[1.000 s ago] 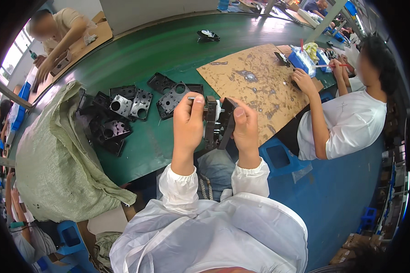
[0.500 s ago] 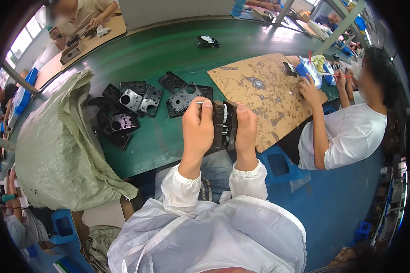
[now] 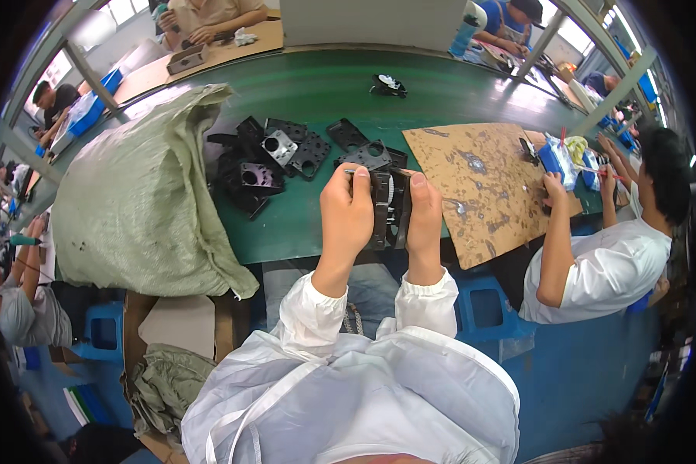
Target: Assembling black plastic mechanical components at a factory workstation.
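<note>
The left hand (image 3: 346,213) and right hand (image 3: 424,216) are curled firmly around opposite sides of a black gear housing (image 3: 380,216), raised near the table (image 3: 286,232) edge. Even, square pressure should suit the white gear (image 3: 391,187); its seating is hard to judge.

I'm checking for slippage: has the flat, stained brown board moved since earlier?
No: against the holed black plastic plates on the green bench, the board shows no shift; the view moved.
</note>
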